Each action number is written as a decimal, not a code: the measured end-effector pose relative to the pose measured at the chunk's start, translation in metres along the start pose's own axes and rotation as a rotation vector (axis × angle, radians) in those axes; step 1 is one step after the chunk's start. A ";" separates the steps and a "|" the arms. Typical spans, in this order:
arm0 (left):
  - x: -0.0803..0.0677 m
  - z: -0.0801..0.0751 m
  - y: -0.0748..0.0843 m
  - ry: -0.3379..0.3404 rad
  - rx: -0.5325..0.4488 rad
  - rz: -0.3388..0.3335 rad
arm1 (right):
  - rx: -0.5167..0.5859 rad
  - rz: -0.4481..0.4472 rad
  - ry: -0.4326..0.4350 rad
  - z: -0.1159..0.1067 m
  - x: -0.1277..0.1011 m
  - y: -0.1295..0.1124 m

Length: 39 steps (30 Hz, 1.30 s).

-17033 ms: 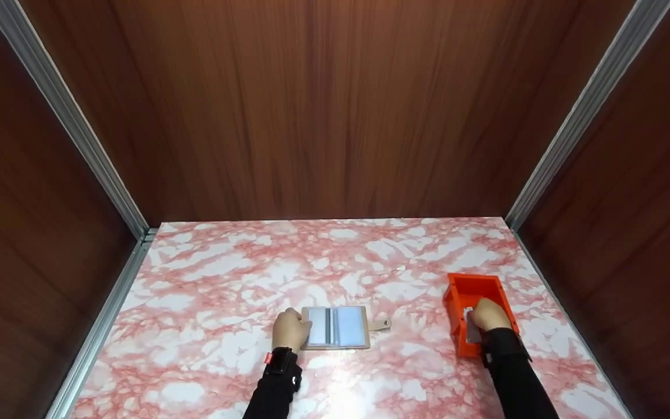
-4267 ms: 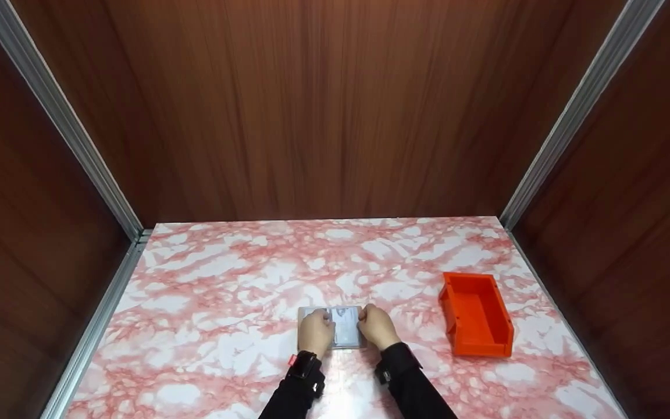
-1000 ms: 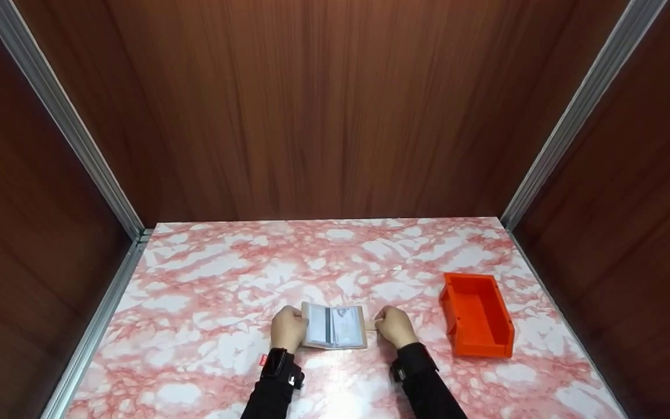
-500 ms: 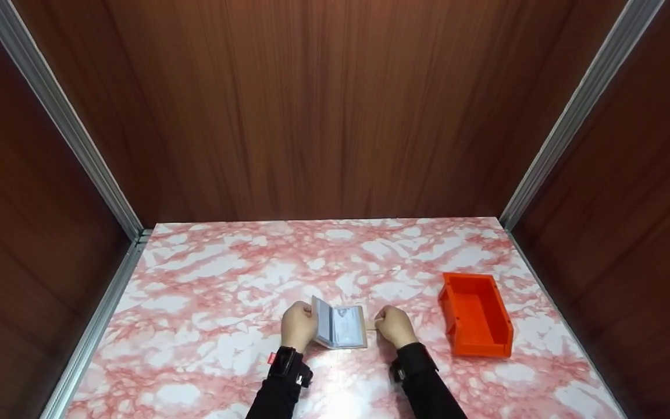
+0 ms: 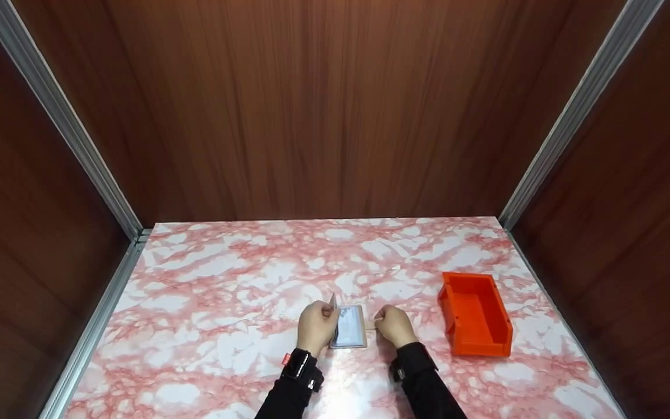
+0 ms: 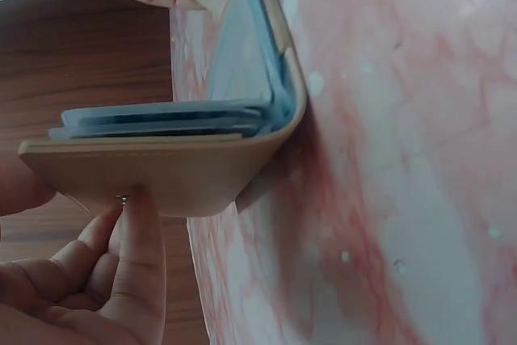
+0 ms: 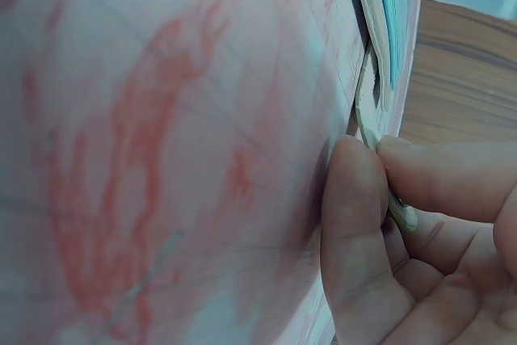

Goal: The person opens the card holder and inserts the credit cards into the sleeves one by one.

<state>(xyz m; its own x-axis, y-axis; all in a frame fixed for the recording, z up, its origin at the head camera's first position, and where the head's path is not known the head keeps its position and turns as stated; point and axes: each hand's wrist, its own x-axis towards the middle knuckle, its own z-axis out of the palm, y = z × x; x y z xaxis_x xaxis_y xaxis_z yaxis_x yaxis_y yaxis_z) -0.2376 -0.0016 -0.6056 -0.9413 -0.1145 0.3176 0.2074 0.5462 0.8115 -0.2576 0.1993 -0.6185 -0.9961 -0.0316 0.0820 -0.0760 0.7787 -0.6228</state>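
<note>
- At lower centre of the head view, the left hand (image 5: 315, 327) holds the raised left cover of the card holder (image 5: 349, 327), thumb and fingers curled round its edge; the cover stands roughly upright.
- In the left wrist view, the tan cover (image 6: 161, 169) is bent around pale blue card sleeves (image 6: 170, 116).
- The right hand (image 5: 394, 326) pinches the closure strap (image 7: 367, 103) between thumb and forefinger at the holder's right edge.
- The holder's right half lies flat on the counter (image 5: 224, 279), between both hands.
- An orange bin (image 5: 474, 314) sits on the counter, at lower right of the head view, near the right hand.
</note>
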 end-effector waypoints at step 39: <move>-0.016 0.028 -0.015 -0.043 0.247 0.168 | 0.019 -0.036 0.062 -0.003 -0.004 0.004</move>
<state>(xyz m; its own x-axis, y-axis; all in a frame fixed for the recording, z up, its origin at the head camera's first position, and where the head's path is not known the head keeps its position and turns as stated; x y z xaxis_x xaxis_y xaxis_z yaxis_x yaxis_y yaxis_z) -0.2329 0.0155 -0.6366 -0.9107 0.0271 0.4122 0.2954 0.7403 0.6039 -0.2541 0.2039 -0.6189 -0.9881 -0.0202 0.1527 -0.1134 0.7659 -0.6329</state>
